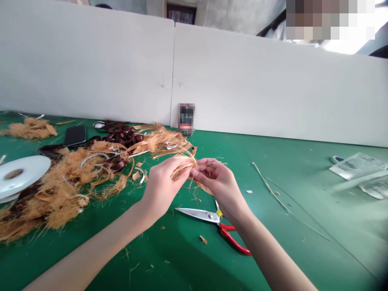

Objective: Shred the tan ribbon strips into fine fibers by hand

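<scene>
A small bundle of tan straw-like fibre [182,170] is held over the middle of the green table. My left hand [165,178] is closed around it, with the strands fanning out over the thumb side. At the bundle's right end, the fingers of my right hand [216,176] are pinched together on the strands; their tips partly hide what they grip. Beneath my right wrist lie scissors [200,215] with red handles, their blades apart and pointing left. Behind my hands is a loose heap of tan strands [165,139].
At the left, frayed tan fibre [66,182] and dark brown ribbon [121,135] surround a white spool [33,165] and a black phone [75,135]. Another phone [186,119] leans on the white partition [257,85]. Clear plastic packets [359,165] and a long strand [269,188] lie right.
</scene>
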A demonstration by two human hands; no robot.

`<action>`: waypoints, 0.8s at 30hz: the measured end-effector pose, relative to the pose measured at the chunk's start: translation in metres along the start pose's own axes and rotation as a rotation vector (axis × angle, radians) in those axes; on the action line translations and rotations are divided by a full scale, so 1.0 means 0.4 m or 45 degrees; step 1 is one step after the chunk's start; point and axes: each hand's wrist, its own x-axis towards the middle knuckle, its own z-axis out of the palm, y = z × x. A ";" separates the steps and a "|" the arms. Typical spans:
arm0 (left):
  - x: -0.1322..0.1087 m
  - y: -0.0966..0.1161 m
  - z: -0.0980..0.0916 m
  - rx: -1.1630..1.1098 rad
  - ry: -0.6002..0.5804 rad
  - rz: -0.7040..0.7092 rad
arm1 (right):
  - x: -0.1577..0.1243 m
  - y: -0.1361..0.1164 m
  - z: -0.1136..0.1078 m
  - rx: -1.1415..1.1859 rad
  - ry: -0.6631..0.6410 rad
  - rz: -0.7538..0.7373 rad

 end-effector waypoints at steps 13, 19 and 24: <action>0.040 0.018 0.048 -0.847 0.151 -0.609 | 0.039 0.031 0.064 0.216 0.318 -0.437; 0.048 0.022 0.048 -1.117 0.190 -0.832 | 0.026 0.028 0.064 0.439 0.282 -0.294; 0.047 0.004 0.042 -1.047 0.162 -0.684 | 0.038 0.018 0.056 0.563 0.235 -0.159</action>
